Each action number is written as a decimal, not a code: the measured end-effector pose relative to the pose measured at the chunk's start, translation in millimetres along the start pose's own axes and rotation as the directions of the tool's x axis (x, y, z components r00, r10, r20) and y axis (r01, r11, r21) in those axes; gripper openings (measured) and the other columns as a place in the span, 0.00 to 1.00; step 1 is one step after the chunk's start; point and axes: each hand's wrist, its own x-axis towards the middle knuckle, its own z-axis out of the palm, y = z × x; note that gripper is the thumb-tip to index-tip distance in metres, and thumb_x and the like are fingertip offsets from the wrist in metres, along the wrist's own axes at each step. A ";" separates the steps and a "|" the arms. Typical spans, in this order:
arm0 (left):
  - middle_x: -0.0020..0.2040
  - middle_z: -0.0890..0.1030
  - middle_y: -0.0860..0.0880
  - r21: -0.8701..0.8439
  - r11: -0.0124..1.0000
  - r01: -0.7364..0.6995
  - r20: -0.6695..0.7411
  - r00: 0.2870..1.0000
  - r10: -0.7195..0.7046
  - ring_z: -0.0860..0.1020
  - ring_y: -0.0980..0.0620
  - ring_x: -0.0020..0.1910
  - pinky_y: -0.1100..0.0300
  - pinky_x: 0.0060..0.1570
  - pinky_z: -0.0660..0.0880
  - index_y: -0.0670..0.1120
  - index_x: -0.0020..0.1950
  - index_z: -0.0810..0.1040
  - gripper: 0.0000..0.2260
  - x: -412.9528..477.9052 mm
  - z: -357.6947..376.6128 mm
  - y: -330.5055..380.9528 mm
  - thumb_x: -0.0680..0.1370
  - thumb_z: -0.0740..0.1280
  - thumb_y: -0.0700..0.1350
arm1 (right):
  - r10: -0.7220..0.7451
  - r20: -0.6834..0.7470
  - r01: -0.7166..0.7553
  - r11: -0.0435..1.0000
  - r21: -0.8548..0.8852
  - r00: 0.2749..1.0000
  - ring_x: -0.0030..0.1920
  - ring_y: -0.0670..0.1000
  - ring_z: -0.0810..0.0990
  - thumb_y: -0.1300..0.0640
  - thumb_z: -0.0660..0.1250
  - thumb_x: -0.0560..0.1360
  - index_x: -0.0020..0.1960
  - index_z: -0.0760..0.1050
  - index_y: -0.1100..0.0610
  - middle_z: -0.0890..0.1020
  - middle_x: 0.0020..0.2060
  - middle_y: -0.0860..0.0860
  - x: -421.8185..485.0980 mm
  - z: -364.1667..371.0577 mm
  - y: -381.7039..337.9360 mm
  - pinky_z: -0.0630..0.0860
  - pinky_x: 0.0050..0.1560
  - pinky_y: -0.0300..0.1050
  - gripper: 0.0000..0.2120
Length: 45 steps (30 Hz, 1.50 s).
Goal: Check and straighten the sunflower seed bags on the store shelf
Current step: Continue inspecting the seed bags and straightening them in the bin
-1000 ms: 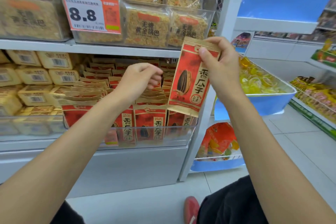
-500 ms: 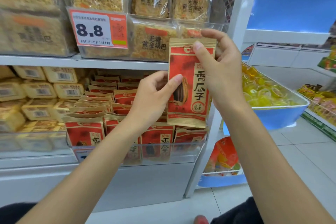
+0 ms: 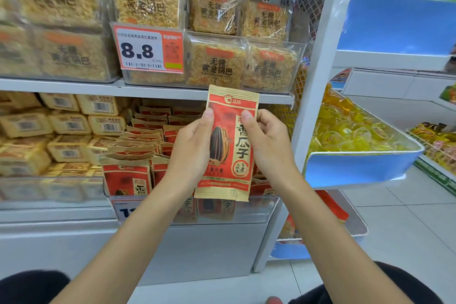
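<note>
Now we've got both hands on it, left hand (image 3: 191,149) joining the right hand (image 3: 267,145), fingers pinching the flat, crinkly red-and-tan sunflower seed bag (image 3: 228,145) upright by its edges.

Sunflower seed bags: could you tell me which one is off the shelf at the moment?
The upright sunflower seed bag pinched between the left hand and right hand; the others sit in the shelf bin.

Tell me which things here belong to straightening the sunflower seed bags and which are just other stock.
Part of the job:
- held sunflower seed bag, upright, front facing the camera
- left hand and right hand, gripping its two sides
- shelved seed bags behind the clear shelf front

Just other stock:
- rice crust packs above
- 8.8 price tag
- yellow candies in the blue bin
</note>
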 end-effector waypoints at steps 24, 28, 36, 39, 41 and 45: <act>0.40 0.84 0.40 0.091 0.990 -0.109 -0.145 0.982 0.121 0.80 0.49 0.36 0.51 0.39 0.77 0.36 0.43 0.80 0.26 3.8 -10.4 -2.6 0.82 0.58 0.57 | 0.124 0.478 -0.173 0.983 0.060 0.870 0.38 0.52 0.85 0.65 0.74 0.69 0.69 0.65 0.55 0.85 0.47 0.56 -5.3 -18.3 -7.5 0.80 0.37 0.43 0.32; 0.51 0.80 0.51 0.184 0.962 -0.204 -0.192 0.952 0.239 0.81 0.59 0.46 0.65 0.41 0.76 0.50 0.57 0.74 0.12 5.2 -12.1 -7.7 0.82 0.60 0.56 | 0.057 0.427 -0.088 0.995 0.054 0.902 0.28 0.50 0.79 0.71 0.71 0.72 0.66 0.67 0.52 0.85 0.43 0.54 -7.6 -16.9 -8.6 0.76 0.29 0.40 0.28; 0.60 0.81 0.52 -0.104 0.986 -0.133 0.059 0.988 0.140 0.82 0.55 0.57 0.61 0.49 0.80 0.48 0.70 0.69 0.18 1.8 -12.0 4.8 0.82 0.62 0.52 | -0.157 0.328 0.267 0.906 -0.327 0.932 0.64 0.40 0.70 0.40 0.70 0.68 0.73 0.69 0.45 0.70 0.58 0.41 -11.3 -11.1 -3.5 0.67 0.64 0.32 0.34; 0.55 0.85 0.50 -0.168 0.985 -0.034 0.049 0.998 0.043 0.84 0.53 0.52 0.59 0.47 0.80 0.49 0.69 0.71 0.14 4.8 -13.5 2.4 0.84 0.58 0.46 | -0.146 0.206 0.186 0.963 -0.194 0.968 0.62 0.41 0.75 0.49 0.73 0.72 0.69 0.67 0.46 0.73 0.62 0.44 -6.3 -14.6 -4.0 0.75 0.61 0.40 0.28; 0.55 0.85 0.51 -0.148 0.989 -0.007 0.084 0.996 0.020 0.84 0.52 0.52 0.57 0.48 0.81 0.50 0.69 0.71 0.14 5.3 -12.3 -0.1 0.84 0.57 0.47 | -0.068 0.208 0.088 0.993 -0.084 0.976 0.57 0.43 0.80 0.56 0.74 0.73 0.70 0.64 0.47 0.78 0.59 0.46 -4.4 -15.0 -3.9 0.80 0.54 0.44 0.30; 0.56 0.85 0.51 -0.132 0.991 -0.009 0.118 0.993 0.024 0.84 0.52 0.54 0.54 0.51 0.81 0.51 0.70 0.71 0.15 4.9 -12.0 -2.9 0.84 0.57 0.47 | -0.040 0.221 0.059 0.995 -0.079 0.974 0.53 0.45 0.83 0.58 0.75 0.71 0.69 0.64 0.46 0.80 0.56 0.47 -3.3 -18.6 -3.4 0.82 0.51 0.45 0.32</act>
